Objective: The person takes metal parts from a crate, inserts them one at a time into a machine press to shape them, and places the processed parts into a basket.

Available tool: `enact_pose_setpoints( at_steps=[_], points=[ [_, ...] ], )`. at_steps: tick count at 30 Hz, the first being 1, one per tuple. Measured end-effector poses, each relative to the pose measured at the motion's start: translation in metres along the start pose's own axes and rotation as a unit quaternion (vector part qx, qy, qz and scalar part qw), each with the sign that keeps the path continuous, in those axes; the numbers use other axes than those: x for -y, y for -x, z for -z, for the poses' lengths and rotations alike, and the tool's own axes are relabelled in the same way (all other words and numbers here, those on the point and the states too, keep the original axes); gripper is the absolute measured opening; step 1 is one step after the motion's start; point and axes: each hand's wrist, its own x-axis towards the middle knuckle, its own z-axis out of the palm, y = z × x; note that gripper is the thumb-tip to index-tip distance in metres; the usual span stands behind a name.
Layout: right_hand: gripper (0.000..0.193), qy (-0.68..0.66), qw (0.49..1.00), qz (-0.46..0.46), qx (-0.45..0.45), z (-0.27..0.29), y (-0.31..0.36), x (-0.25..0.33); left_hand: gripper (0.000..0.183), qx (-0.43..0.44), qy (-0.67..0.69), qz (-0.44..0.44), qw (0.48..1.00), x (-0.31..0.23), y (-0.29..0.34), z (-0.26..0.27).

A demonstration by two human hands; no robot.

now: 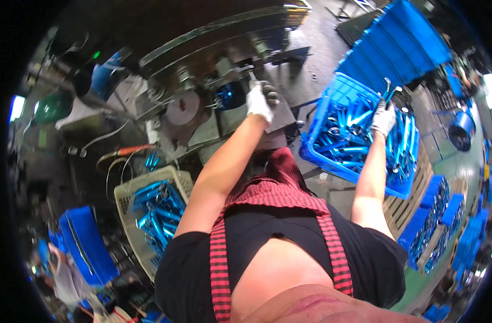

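My left hand (263, 101), in a white glove with dark fingertips, is at the front of a dark metal machine (213, 40). Its fingers are curled closed, and a thin pale metal piece (252, 76) juts up beside them; what lies inside the grip is hidden. Just left of that hand is a shiny blue round part (231, 96) on the machine. My right hand (384, 118), gloved too, is over a blue crate (332, 166) full of long shiny blue metal pieces (345, 145). It is closed around a few blue metal pieces (389, 92), whose bright ends stick out beyond the fingers.
A cream plastic basket (128, 231) with more blue pieces stands at my lower left. Behind the blue crate leans a large blue bin (394, 46). A pale disc (183, 107) is on the machine. Wooden pallets (407, 212) and stacked blue crates (426, 215) lie right; another person (68, 280) is far left.
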Motion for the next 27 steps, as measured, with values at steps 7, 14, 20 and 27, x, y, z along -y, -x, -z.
enact_pose_setpoints(
  at_steps=[7, 14, 20, 27],
  points=[
    [0.023, -0.101, 0.936, 0.308, 0.135, -0.048, 0.056, 0.106, 0.03, -0.054, -0.082, -0.038, 0.994, -0.015, 0.024, -0.024],
    [0.026, -0.14, 0.903, 0.326, 0.24, -0.091, 0.109, 0.176, 0.027, -0.229, -0.297, -0.217, 0.901, -0.02, 0.007, 0.048],
    [0.029, -0.157, 0.889, 0.309, 0.299, -0.128, 0.141, 0.212, 0.046, -0.336, -0.648, -0.264, 0.63, -0.054, -0.051, 0.082],
    [0.031, -0.149, 0.873, 0.334, 0.321, -0.127, 0.143, 0.253, 0.025, -0.133, -0.208, -0.303, 0.921, -0.018, 0.129, 0.038]
  ],
)
